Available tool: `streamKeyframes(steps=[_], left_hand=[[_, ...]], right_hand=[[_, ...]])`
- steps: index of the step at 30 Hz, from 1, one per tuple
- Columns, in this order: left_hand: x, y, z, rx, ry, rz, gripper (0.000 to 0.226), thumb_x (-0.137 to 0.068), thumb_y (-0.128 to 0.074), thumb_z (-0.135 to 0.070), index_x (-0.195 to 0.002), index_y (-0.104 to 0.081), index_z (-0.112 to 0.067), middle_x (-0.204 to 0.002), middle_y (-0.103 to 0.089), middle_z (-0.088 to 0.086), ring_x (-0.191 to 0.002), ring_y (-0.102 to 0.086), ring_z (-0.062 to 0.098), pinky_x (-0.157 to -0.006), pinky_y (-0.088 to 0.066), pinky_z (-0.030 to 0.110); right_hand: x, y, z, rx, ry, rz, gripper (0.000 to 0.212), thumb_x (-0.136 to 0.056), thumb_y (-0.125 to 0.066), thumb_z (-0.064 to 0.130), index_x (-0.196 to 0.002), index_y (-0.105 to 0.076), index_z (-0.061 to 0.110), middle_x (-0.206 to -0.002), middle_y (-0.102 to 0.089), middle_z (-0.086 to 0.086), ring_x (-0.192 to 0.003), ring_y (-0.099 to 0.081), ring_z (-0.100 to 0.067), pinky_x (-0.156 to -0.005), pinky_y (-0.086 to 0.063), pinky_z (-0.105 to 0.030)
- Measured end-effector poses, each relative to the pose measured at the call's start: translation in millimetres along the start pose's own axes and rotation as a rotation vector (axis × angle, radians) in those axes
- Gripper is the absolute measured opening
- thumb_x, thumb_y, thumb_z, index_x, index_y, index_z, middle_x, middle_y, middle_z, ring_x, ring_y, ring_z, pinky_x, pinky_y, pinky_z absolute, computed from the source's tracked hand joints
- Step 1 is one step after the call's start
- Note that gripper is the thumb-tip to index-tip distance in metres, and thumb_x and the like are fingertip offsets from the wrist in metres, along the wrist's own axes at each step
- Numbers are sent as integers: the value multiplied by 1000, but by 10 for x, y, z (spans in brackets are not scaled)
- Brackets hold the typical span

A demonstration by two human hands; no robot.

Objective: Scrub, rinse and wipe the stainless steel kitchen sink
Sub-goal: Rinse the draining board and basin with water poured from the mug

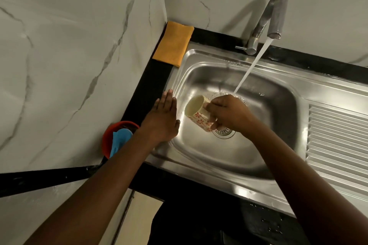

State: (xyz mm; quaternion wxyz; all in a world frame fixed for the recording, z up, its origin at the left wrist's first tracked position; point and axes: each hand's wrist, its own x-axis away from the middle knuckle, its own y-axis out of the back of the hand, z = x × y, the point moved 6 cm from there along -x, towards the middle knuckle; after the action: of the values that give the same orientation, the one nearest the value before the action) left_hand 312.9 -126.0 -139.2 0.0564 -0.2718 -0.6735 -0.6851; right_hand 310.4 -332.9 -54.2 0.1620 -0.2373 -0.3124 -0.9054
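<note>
Water [251,68] runs; my right hand [229,114] grips the tipped mug [196,112], likely for rinsing the sink [209,157]. My left hand [162,120], fingers straight and together, hovers flat at its left edge.

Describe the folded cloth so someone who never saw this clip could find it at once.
Start at the stainless steel sink in the black counter. At its far left corner, where the marble walls meet, the cloth lies flat. It alone is orange-yellow, unlike the blue thing in the red bowl.
</note>
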Motion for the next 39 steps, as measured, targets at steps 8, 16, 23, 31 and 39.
streamKeyframes(steps=[8,16,23,31,39], left_hand=[[-509,213,-21,-55,-65,-98,82,-109,-31,-48,-164,10,-4,-173,19,18,-160,18,32,-130,4,47],[-819,355,-4,-117,-187,-161,81,-107,-28,-49,-166,8,-6,-174,11,19,-161,15,33,-131,-3,49],[-961,356,-146,-137,-243,-232,83,-106,-28,-49,-164,3,2,-173,6,23,-161,7,35,-131,4,48],[-1198,381,-227,-175,-335,-329,78,-104,-33,-44,-163,-16,5,-170,-11,31,-159,-9,45,-130,-11,55],[-1592,569,-393,-105,-184,-177,90,-105,-40,-45,-163,14,-3,-172,20,19,-160,18,35,-131,3,50]], right_hand=[[-222,5,166,-165,-102,-120,30,-109,-44,25,-110,-65,3,-94,-75,-16,-64,-77,-31,-73,-66,-50],[-405,86,485,-193,25,-146,29,-106,-43,22,-111,-65,5,-90,-76,-14,-65,-78,-29,-73,-66,-51],[-92,-45,-121,-399,-160,-85,28,-108,-49,21,-87,-63,9,-88,-72,-17,-68,-77,-37,-59,-60,-39],[-364,205,240,-481,-78,-293,27,-107,-47,18,-97,-66,2,-82,-74,-18,-62,-76,-36,-66,-65,-57],[-197,108,-34,-819,-60,-420,28,-111,-43,15,-96,-64,2,-88,-72,-21,-74,-78,-37,-65,-65,-41]])
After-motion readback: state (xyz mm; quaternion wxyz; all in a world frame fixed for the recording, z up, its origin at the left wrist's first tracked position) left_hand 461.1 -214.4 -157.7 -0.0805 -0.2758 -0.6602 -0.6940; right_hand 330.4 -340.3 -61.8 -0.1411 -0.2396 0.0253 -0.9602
